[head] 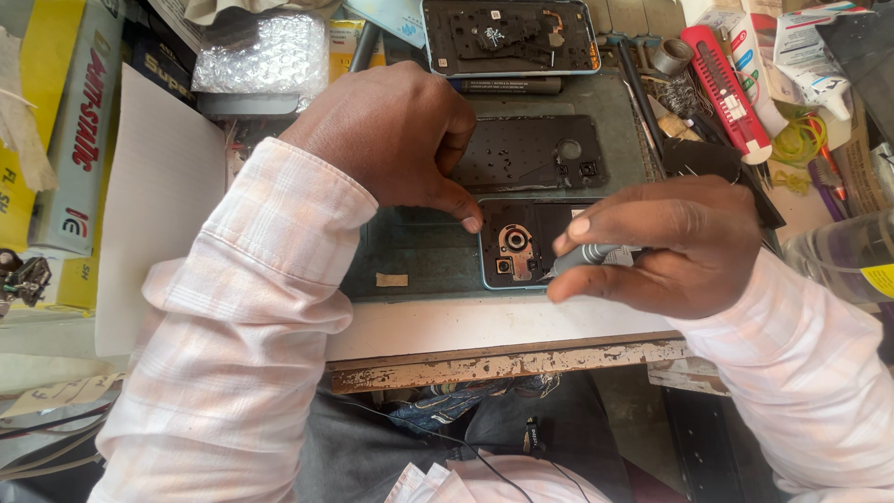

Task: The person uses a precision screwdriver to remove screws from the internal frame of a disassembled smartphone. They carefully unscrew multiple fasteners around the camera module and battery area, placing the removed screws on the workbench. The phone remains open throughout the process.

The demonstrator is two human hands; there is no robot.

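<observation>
Here, right hand (666,247) gripping screwdriver (589,254), left hand (396,135) steadying opened phone (521,244)

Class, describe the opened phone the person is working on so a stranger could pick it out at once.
Start at the dark green mat on the workbench. Three opened phones lie on it in a column; take the nearest, the opened phone between the left hand and right hand. Only it shows a copper-coloured ring, with the grey tool touching it.
</observation>
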